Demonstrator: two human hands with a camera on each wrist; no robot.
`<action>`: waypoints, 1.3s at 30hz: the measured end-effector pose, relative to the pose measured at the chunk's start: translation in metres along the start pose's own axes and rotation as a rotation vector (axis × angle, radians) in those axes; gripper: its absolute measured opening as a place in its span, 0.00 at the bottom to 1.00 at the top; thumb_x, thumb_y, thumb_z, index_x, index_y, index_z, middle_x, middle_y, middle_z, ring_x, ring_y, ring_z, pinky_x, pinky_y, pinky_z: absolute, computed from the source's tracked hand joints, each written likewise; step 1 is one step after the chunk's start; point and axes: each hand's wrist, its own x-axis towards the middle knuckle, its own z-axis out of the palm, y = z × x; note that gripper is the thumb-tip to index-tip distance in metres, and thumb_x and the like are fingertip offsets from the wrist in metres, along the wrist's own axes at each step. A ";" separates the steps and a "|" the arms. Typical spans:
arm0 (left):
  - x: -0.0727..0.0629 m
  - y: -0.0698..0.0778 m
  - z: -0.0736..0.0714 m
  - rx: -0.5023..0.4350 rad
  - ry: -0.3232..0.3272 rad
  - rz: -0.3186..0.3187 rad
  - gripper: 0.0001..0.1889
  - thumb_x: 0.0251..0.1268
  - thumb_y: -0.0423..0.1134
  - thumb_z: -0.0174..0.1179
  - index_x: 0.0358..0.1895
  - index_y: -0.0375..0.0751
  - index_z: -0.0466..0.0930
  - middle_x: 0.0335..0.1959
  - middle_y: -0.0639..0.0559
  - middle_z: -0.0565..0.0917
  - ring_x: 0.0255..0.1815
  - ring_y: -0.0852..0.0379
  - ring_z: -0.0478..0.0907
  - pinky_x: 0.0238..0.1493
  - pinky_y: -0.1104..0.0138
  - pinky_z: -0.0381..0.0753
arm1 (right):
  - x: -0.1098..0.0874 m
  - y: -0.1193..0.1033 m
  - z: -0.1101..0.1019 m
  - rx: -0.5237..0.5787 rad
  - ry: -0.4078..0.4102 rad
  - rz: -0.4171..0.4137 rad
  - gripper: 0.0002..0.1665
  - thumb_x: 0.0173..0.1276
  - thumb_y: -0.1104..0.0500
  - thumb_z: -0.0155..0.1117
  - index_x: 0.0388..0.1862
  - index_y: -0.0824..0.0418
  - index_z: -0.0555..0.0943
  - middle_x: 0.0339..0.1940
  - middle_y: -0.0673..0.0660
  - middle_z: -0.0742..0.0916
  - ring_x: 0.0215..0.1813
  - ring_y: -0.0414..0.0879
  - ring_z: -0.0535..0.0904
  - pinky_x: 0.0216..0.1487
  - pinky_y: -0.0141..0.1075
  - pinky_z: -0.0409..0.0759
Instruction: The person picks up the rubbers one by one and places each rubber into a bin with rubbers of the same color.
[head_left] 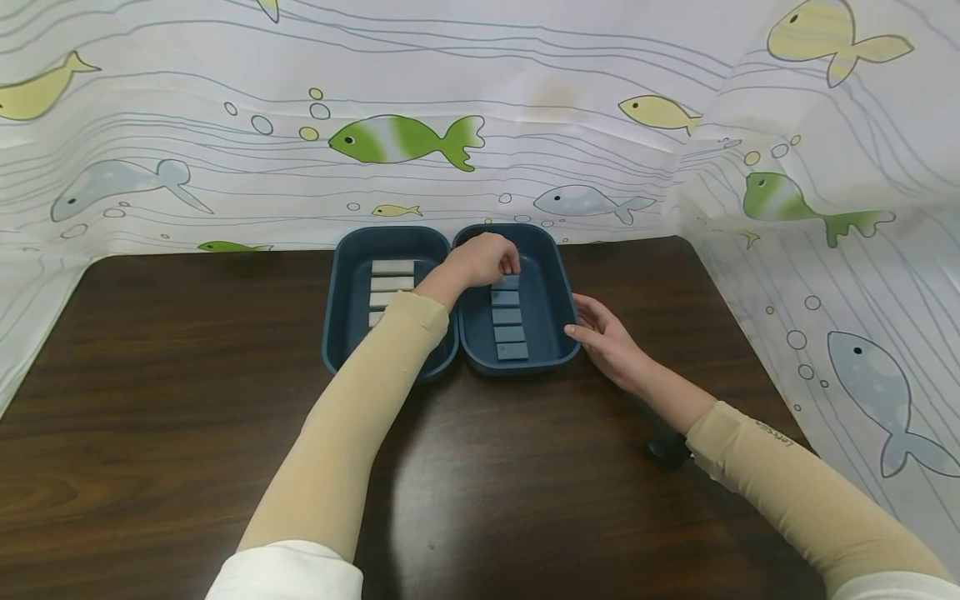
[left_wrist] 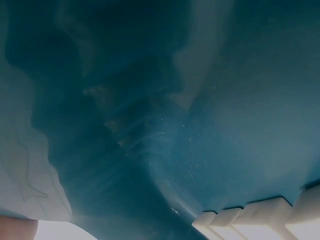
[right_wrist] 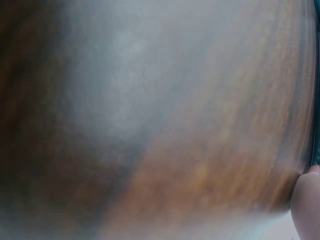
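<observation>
My left hand (head_left: 483, 257) reaches over the right blue tray (head_left: 551, 287), its fingers bent down at the far end of a column of blue-grey blocks (head_left: 507, 316). The fingertips meet the farthest block; the hand hides whether they pinch it. My right hand (head_left: 611, 346) holds the right side of that tray, thumb over the rim and fingers along the outer wall. In the left blue tray (head_left: 330, 312), white blocks (head_left: 392, 283) lie in a column, partly covered by my left forearm. The left wrist view shows white blocks (left_wrist: 265, 217) at lower right.
Both trays stand side by side at the back of the dark wooden table (head_left: 187, 400), near a fish-patterned sheet (head_left: 525, 100). The sheet also covers the right side. A small dark object (head_left: 666, 452) sits under my right wrist.
</observation>
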 end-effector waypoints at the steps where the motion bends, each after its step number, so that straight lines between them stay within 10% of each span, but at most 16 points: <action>1: 0.000 0.000 0.000 0.003 -0.001 -0.001 0.13 0.71 0.22 0.62 0.53 0.37 0.87 0.53 0.43 0.86 0.56 0.48 0.81 0.63 0.58 0.82 | 0.000 0.000 0.000 0.002 0.000 0.000 0.39 0.82 0.67 0.54 0.86 0.66 0.52 0.81 0.60 0.65 0.73 0.39 0.67 0.66 0.21 0.74; 39: 0.000 -0.001 0.003 0.110 0.010 -0.047 0.15 0.71 0.29 0.67 0.58 0.40 0.86 0.58 0.45 0.86 0.61 0.49 0.82 0.67 0.56 0.81 | -0.001 0.001 -0.001 -0.024 0.006 0.003 0.38 0.82 0.67 0.53 0.86 0.64 0.53 0.80 0.59 0.66 0.73 0.41 0.68 0.67 0.21 0.74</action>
